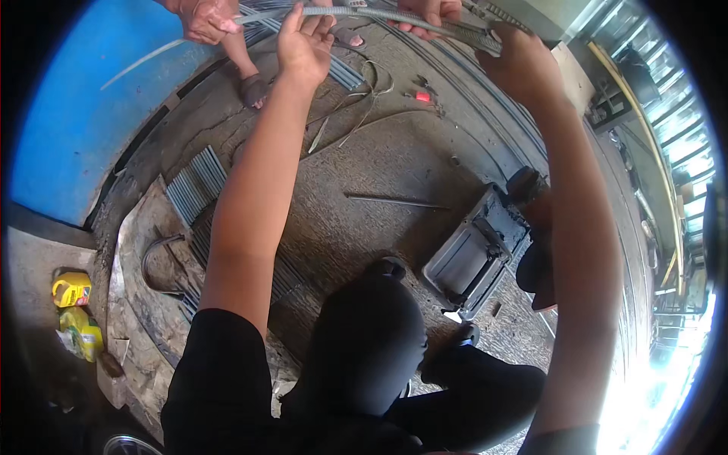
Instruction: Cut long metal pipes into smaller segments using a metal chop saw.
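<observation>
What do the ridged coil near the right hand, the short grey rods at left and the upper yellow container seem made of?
Ridged coil: probably metal wire, dull grey; tight, even turns suggest it.
Short grey rods: likely metal, fairly smooth; straight, with a faint sheen.
Upper yellow container: apparently plastic, bright-coloured; moulded-looking shape.

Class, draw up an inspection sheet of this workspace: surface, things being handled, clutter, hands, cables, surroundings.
Surface: rough, dusty-looking brown-grey floor.
Job's things: a long, coiled grey piece held above the floor.
Clutter: grey rods, a loose thin rod, a grey tray, a small red item.
Hands: left hand open near the coiled grey piece, contact unclear; right hand closed on its end.
Cables: thin strands looped on the floor; cannot tell if cables.
Surroundings: blue panel at left; a co-worker's hands at the top.
</observation>
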